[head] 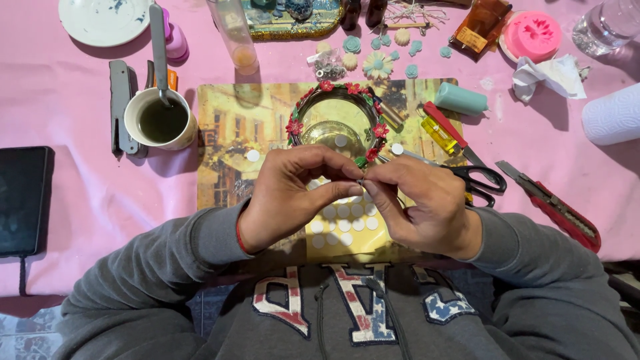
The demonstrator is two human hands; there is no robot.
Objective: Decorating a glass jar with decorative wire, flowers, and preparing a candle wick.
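Btwn both hands' fingers (357, 181): tiny piece (361, 181)

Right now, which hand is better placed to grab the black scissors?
Right, probably. The right hand sits just beside the scissors, whose handles lie at its knuckles. The left hand is farther off, and both hands pinch a tiny piece together.

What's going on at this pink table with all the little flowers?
A person in a grey sweatshirt sits at a table with a pink cloth. The left hand and right hand meet fingertip to fingertip, pinching something too small to identify, above a yellow sheet of round white dots. Just beyond stands a round glass jar rimmed with small red flowers and green leaves. Black-handled scissors, a red utility knife and a white mug of dark liquid lie around.
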